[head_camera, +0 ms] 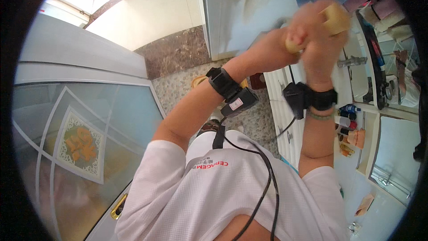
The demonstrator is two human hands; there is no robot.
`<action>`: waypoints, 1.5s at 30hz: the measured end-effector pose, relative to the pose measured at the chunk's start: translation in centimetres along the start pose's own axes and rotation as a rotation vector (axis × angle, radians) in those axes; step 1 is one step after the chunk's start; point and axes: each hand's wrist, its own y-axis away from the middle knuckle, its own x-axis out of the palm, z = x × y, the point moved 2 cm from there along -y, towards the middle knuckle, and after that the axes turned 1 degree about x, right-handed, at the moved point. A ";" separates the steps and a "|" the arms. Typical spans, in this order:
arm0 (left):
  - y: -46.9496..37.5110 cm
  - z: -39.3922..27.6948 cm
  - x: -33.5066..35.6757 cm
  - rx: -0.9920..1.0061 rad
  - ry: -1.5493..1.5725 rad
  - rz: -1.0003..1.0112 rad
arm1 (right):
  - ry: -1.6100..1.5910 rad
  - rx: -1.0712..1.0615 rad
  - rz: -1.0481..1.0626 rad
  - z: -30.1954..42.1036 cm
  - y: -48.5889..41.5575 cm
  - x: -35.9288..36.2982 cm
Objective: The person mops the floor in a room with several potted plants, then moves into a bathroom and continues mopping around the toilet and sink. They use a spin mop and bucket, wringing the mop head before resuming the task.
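Observation:
My left hand (284, 44) and my right hand (321, 52) are close together at the upper right, both closed around a yellow cloth or sponge (336, 19). One end of it sticks out at the top right and another part shows low between the hands. Motion blur hides the exact finger positions. Black straps with boxy devices (240, 102) circle both wrists, and black cables (267, 167) run from them down over my white shirt (214, 194). A metal faucet (352, 61) is just right of my right hand.
A white cabinet with drawers (284, 120) stands under the right arm. Bottles (347, 108) line a shelf beside a mirror (398, 154). At left is a frosted-glass door (130, 113) with a gold handle (118, 206). Pebble-patterned flooring (177, 97) meets a brown marble strip (174, 52).

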 end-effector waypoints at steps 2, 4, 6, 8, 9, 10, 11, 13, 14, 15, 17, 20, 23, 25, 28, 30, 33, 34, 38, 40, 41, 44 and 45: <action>2.8 3.7 -0.1 -0.057 0.079 -0.017 | -0.125 0.152 -0.041 -3.5 3.4 1.0; 4.8 7.3 -0.5 0.072 -0.098 -0.113 | -0.097 0.309 -0.106 -7.0 6.3 2.3; 6.6 11.9 0.5 0.079 -0.137 -0.116 | 0.083 0.409 -0.105 -11.1 9.6 1.8; 7.2 16.4 2.8 -0.037 -0.036 -0.017 | 0.275 0.466 -0.135 -15.2 14.1 -0.3; 6.8 16.7 4.1 -0.028 -0.007 0.021 | 0.374 0.501 -0.164 -16.3 15.4 -2.1; 8.0 16.1 3.6 -0.028 -0.017 0.001 | 0.398 0.494 -0.089 -15.4 14.8 -1.5; 8.5 15.7 3.3 -0.026 -0.024 -0.016 | 0.426 0.485 -0.017 -13.9 14.2 -1.1; 8.5 14.7 2.1 -0.045 0.084 -0.066 | 0.453 0.448 0.103 -11.5 12.2 -0.4; 7.3 11.4 1.4 0.057 0.012 -0.124 | 0.472 0.424 0.137 -10.7 10.4 -0.6; 6.1 8.0 -0.1 0.145 -0.074 -0.200 | 0.420 0.268 0.037 -9.3 8.0 -0.1; 2.1 2.0 -2.8 0.001 -0.241 -0.032 | 0.718 -0.200 0.229 -3.3 1.3 -0.1; -3.9 -11.5 -1.8 0.321 -0.202 0.084 | 1.130 -0.509 0.282 8.7 -3.9 -4.0; -5.5 -14.3 -1.0 0.405 0.005 0.096 | 0.714 -0.240 -0.093 9.0 -4.8 -4.3; -4.3 -11.2 -1.7 0.235 -0.113 0.077 | 0.443 -0.037 -0.329 7.8 -5.2 -4.2; -0.6 -1.5 -0.5 0.071 0.103 -0.016 | -0.128 -0.017 0.039 0.6 -1.5 -1.0; 1.8 3.5 -0.5 -0.049 0.082 -0.009 | -0.144 0.062 0.017 -3.0 1.6 0.5; 2.8 10.6 1.5 -0.046 0.087 -0.020 | 0.003 0.269 -0.169 -8.7 5.9 -0.6; 3.4 11.9 1.8 -0.061 0.053 -0.031 | 0.080 0.323 -0.214 -10.6 7.4 -1.2; 6.9 17.6 2.0 -0.188 -0.263 0.016 | 0.157 0.563 -0.163 -16.8 12.9 -2.2; 11.6 23.7 1.5 -0.336 -0.300 -0.009 | 0.159 0.672 -0.039 -20.4 15.8 -1.6; 14.2 27.4 1.5 -0.404 -0.202 -0.051 | 0.181 0.710 0.011 -20.1 15.7 -1.2; 21.2 30.5 1.0 -0.684 -0.172 -0.179 | 0.223 0.747 0.115 -16.2 14.8 -1.0; 22.4 30.2 0.4 -0.837 -0.141 -0.185 | 0.265 0.770 0.101 -14.9 14.4 -1.1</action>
